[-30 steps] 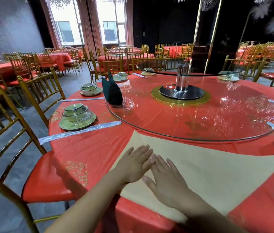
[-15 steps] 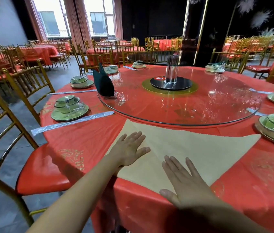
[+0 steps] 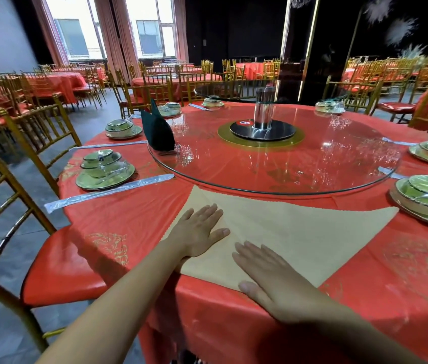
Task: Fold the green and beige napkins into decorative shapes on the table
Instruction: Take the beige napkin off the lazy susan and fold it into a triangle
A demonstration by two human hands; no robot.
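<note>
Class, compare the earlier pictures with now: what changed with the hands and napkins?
The right hand slid back toward the person, away from the left hand; both lie flat, gripping nothing. The beige napkin stays spread; the green napkin stays standing.

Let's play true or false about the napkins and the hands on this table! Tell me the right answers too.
1. The left hand and right hand rest flat on the beige napkin. True.
2. The green napkin lies flat beside the beige one. False: it stands folded on the glass turntable.
3. The tablecloth is blue. False: it is red.
4. The beige napkin lies flat on the tablecloth. True.
</note>
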